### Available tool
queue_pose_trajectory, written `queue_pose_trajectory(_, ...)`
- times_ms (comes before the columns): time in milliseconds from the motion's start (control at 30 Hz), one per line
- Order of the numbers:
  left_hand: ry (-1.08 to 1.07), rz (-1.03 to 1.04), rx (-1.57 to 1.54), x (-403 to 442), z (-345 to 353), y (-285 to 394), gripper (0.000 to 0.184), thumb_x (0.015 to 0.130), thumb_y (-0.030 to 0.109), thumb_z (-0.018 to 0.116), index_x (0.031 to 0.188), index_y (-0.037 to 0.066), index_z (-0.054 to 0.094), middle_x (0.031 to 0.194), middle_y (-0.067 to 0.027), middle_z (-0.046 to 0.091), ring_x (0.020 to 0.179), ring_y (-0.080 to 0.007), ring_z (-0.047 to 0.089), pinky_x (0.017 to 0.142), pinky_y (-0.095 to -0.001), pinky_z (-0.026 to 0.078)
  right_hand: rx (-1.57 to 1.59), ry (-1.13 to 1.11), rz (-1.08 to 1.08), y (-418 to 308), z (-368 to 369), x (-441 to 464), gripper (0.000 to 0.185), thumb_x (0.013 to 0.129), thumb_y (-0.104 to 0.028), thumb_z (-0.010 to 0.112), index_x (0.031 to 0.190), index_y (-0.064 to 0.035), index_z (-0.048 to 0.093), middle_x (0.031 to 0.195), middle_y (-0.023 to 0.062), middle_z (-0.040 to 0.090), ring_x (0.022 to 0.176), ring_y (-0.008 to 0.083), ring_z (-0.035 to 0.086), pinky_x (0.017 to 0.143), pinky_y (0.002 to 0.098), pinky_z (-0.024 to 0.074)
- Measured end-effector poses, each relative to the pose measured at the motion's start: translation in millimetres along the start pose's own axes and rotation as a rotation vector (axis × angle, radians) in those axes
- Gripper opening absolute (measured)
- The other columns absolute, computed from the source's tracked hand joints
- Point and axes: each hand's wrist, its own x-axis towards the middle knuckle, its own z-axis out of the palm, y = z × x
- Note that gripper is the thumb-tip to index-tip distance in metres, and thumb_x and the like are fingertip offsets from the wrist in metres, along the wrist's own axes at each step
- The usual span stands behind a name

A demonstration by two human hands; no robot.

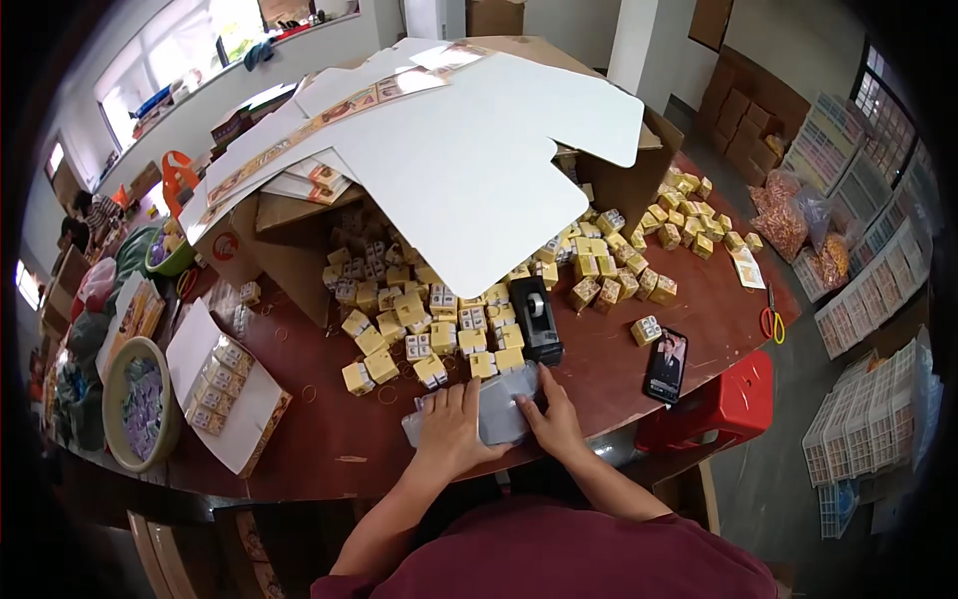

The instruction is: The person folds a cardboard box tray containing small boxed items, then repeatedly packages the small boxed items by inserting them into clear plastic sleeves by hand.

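At the table's front edge, my left hand lies over the left part of some clear plastic packaging, its fingers on top. My right hand grips the right side of the same packaging between thumb and fingers. Whether it is a stack of bags or a tray, I cannot tell. Just beyond my hands stands a black tape dispenser. A heap of small yellow-and-white cubes with printed faces spreads behind and left of it. To the left, an open white carton holds several cubes.
White card sheets cover a cardboard box at the back. A phone, one cube and yellow-handled scissors lie right. A tub of purple pieces sits left; a red stool stands by the edge.
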Motion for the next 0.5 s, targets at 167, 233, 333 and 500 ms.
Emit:
queue_pose_trajectory(167,0.055,0.049,0.040,-3,4,-3,0.113,0.060,0.058,0.090,0.145,-0.001,0.043,0.127,-0.0168,0.055,0.115,-0.0351,0.053,0.103,-0.0473,0.040,-0.130,0.301,-0.082,-1,-39,34,0.054,0.091,-0.027,0.076,0.127,0.0079,0.055,0.122,0.0264,0.059,0.114,0.0429,0.059,0.097,0.0461,0.0488)
queue_pose_trajectory(233,0.039,0.036,0.047,-2,2,-1,0.113,0.061,0.058,0.089,0.146,0.000,0.043,0.127,-0.0168,0.054,0.116,-0.0351,0.052,0.104,-0.0474,0.039,-0.223,0.304,-0.149,6,-36,49,0.061,0.087,-0.032,0.079,0.128,0.0080,0.056,0.122,0.0266,0.061,0.115,0.0430,0.059,0.097,0.0465,0.0493)
queue_pose_trajectory(333,0.044,0.032,0.044,-2,4,-1,0.113,0.061,0.059,0.089,0.146,0.001,0.042,0.128,-0.0168,0.054,0.117,-0.0348,0.051,0.105,-0.0476,0.038,-0.323,0.231,-0.136,8,-31,66,0.065,0.081,-0.034,0.083,0.125,0.0079,0.061,0.117,0.0259,0.065,0.111,0.0426,0.062,0.095,0.0472,0.0516)
queue_pose_trajectory(500,0.036,0.020,0.066,-3,4,1,0.113,0.062,0.059,0.088,0.147,0.002,0.041,0.128,-0.0167,0.054,0.118,-0.0344,0.051,0.105,-0.0475,0.038,-0.327,0.267,-0.135,20,-41,70,0.059,0.076,-0.032,0.083,0.117,0.0074,0.067,0.108,0.0236,0.069,0.099,0.0414,0.068,0.087,0.0472,0.0559)
